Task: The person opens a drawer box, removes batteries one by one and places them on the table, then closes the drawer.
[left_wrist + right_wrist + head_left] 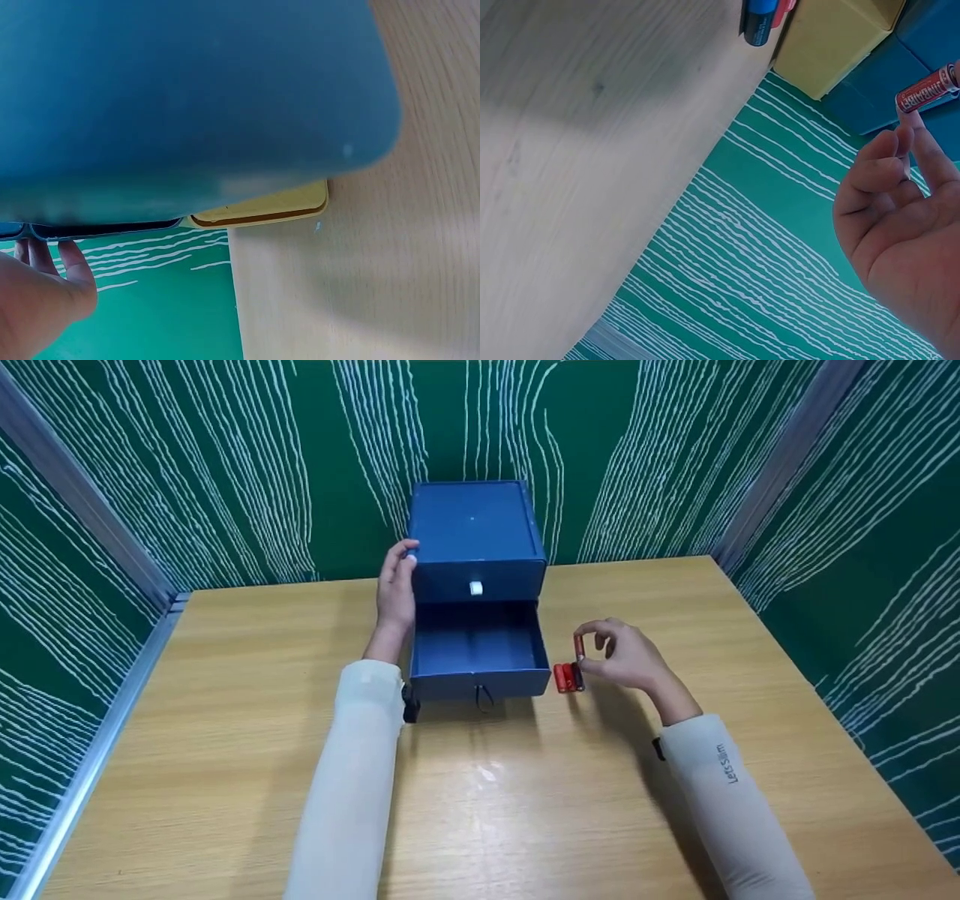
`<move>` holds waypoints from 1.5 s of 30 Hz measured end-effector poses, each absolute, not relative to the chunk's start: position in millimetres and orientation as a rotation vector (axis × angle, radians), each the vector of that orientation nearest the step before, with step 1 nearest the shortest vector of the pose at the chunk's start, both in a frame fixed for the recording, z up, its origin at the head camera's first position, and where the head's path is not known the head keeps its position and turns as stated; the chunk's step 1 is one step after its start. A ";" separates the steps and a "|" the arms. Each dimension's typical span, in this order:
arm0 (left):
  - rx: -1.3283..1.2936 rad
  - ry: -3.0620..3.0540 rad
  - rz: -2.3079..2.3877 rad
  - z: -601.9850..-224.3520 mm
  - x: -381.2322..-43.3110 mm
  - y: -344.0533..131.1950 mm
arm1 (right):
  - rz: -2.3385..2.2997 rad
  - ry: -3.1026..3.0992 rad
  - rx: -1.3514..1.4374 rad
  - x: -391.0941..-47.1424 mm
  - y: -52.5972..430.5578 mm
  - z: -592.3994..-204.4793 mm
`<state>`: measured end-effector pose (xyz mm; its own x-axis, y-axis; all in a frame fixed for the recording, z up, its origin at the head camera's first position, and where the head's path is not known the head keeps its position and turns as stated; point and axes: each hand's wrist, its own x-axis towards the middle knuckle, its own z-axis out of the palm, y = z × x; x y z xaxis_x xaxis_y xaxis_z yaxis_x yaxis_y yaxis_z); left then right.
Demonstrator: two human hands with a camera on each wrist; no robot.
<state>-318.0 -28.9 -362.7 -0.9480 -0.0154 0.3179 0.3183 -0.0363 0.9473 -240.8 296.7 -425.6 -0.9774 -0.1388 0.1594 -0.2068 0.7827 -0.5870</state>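
A blue drawer cabinet (476, 521) stands at the back of the table, its lower drawer (450, 685) pulled out and the upper one closed. My left hand (396, 585) rests against the cabinet's left side, fingertips at the top edge. To the right of the drawer, my right hand (628, 656) pinches a red battery (925, 89) upright between thumb and index finger. Just below it, two red batteries (559, 678) and a dark battery (577, 678) lie side by side on the table, close to the drawer's right front corner.
A white knob (476, 588) sits on the upper drawer, and a dark loop (484, 697) hangs from the lower one. A yellow cabinet section (832, 45) shows in the right wrist view. Behind the wooden table (225, 735) stand green walls (345, 510) with white lines.
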 end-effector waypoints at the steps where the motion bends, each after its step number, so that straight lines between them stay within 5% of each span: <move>1: -0.324 -2.007 -2.075 -362.5 -317.8 -29.1 | 0.965 -2.868 0.272 -240.7 297.2 -426.0; 45: -0.354 -1.936 -2.084 -361.5 -319.0 -27.6 | 0.963 -3.040 0.156 -241.4 319.8 -452.8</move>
